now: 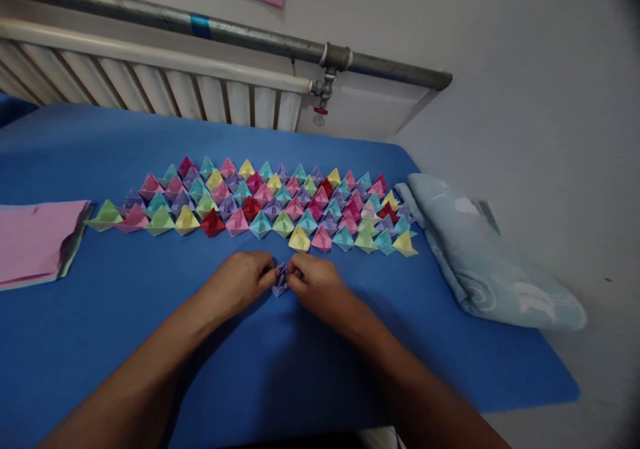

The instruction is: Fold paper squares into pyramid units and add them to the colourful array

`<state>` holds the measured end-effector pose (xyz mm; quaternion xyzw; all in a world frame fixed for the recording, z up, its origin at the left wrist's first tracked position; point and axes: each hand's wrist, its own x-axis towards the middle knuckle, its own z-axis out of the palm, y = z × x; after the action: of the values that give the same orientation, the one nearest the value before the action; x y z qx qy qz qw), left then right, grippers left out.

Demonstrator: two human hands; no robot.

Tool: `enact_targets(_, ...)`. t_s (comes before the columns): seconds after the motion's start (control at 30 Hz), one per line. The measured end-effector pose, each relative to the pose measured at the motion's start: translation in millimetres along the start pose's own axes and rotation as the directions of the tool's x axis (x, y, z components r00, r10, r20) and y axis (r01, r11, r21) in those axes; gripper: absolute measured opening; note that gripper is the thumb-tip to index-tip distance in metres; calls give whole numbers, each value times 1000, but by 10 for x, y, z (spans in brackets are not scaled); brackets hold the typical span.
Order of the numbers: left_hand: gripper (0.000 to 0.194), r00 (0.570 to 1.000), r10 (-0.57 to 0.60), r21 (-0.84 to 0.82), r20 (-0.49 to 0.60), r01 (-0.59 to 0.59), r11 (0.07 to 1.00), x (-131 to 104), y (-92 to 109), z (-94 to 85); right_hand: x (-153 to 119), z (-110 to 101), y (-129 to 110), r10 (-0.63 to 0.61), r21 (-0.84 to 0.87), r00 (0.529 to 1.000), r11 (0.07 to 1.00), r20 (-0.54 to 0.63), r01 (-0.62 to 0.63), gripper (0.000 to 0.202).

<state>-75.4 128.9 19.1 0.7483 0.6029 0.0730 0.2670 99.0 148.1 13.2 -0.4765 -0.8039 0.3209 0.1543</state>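
A small folded purple paper piece is held between both hands, low over the blue surface. My left hand pinches its left side, with thumb and fingers pressed together. On its right side my right hand grips it with curled fingers. Just beyond the hands stand several rows of folded paper boats in many colours. The nearest ones are a yellow boat and a pink boat, right of centre in the front row.
A stack of pink and green paper lies at the left on the blue surface. A folded pale blue blanket rests at the right. Behind are a white radiator, a metal pipe and a red valve.
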Motion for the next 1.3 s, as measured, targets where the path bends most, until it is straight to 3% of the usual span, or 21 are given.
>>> enact_targets(0.3,11,999,-37,-46,27,38,998,26,-29,16,2,-17,-24,12,12,1000,1000,-5,-12,14)
enact_targets(0.63,14,994,-105,12,-14,105,994,39,72,-11,28,-13,-57,45,-47,999,998,23,-44,14)
enact_targets(0.83,15,991,-134,11,23,134,991,44,112,-58,36,20,-58,43,-142,999,989,4,-42,15)
enact_targets(1.3,23,989,-150,110,5,149,983,36,156,-29,31,17,-59,30,-128,1000,991,2,-30,18)
